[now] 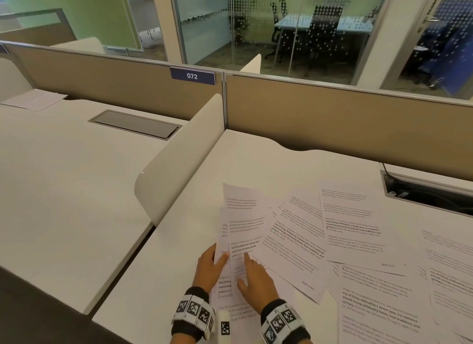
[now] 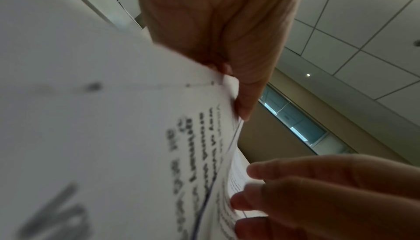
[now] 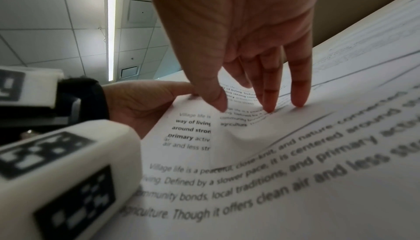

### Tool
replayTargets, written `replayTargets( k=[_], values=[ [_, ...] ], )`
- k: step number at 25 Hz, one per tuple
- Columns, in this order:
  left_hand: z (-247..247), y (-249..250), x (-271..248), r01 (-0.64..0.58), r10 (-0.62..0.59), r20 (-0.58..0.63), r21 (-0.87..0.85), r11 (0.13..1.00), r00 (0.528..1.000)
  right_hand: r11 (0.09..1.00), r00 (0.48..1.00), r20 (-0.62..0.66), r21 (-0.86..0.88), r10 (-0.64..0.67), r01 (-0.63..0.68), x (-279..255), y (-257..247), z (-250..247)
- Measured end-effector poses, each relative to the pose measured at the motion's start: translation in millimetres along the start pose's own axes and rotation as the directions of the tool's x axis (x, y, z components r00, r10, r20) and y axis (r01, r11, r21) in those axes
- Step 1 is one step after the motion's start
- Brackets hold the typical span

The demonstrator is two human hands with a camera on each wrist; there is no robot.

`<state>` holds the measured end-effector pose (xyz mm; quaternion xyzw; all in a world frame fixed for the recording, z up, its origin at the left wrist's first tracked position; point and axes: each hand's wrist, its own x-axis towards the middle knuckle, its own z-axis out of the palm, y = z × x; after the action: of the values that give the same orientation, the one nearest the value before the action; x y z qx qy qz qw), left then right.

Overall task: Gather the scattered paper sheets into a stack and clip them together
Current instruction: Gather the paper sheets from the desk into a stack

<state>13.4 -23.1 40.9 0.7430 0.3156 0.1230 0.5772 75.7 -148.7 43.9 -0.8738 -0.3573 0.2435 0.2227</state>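
Paper covers the near right part of the white desk (image 1: 268, 159): printed sheets (image 1: 353, 228) lie fanned and overlapping from the person's twelve o'clock round to about three o'clock, none yet squared up. The left hand (image 1: 208, 266) pinches the near edge of a small gathered bundle (image 1: 242, 225) at roughly eleven o'clock, thumb on top and fingers beneath, as the left wrist view shows, where several page edges sit offset under the thumb. The right hand (image 1: 253, 282) lies spread on top of it with straight fingers, the fingertips (image 3: 269, 108) pressing the top page so that it buckles slightly. No clip can be made out in any view, so the clipping step looks some way off. The main risk is probably that the pinched pages, already skewed, slide further apart as the right hand drags the next sheet across, leaving a ragged stack that a clip would catch only partly. Pressing too hard with the flat fingers could crease the top page. Sheets toward three o'clock overlap one another, so pulling one may shift its neighbours toward the desk edge.
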Motion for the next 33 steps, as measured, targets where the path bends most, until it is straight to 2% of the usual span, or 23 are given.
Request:
replayTargets(
  k=[2, 5, 8, 14, 17, 19, 23, 27, 33],
  values=[
    [1, -5, 2, 0.027, -0.027, -0.022, 0.002, 1.000, 0.999, 1.000, 1.000, 0.005, -0.006, 0.006, -0.006, 0, 1, 0],
    [8, -17, 10, 0.063, -0.056, -0.093, 0.070, 0.996, 0.994, 0.994, 1.000, -0.003, -0.108, -0.027, 0.027, -1, 4, 0],
    [20, -20, 17, 0.105, -0.097, -0.119, 0.066, 0.992, 0.988, 0.994, 0.998, -0.007, -0.097, -0.056, 0.055, -5, 9, -5],
    [32, -9, 36, 0.188, -0.187, -0.049, 0.026, 0.982, 0.981, 0.996, 0.998, -0.012, 0.062, -0.055, 0.056, -2, 32, -23],
    [38, 2, 39, 0.216, -0.213, 0.061, -0.048, 0.975, 0.975, 0.993, 0.999, 0.009, 0.109, -0.042, 0.041, -3, 40, -25],
    [41, 4, 39, 0.191, -0.188, 0.083, -0.021, 0.981, 0.979, 0.991, 1.000, -0.003, 0.128, -0.028, 0.028, -2, 44, -24],
    [39, 3, 36, 0.150, -0.149, -0.018, 0.096, 0.984, 0.989, 0.993, 0.999, -0.043, 0.116, -0.017, 0.022, -2, 59, -29],
    [16, 11, 34, 0.112, -0.107, -0.045, 0.141, 0.984, 0.993, 0.992, 0.998, -0.061, 0.129, -0.006, 0.014, -2, 71, -32],
    [-29, 39, 20, -0.033, 0.051, -0.103, 0.171, 0.985, 0.993, 0.964, 0.991, -0.126, 0.267, 0.054, -0.019, 9, 78, -36]
  ],
)
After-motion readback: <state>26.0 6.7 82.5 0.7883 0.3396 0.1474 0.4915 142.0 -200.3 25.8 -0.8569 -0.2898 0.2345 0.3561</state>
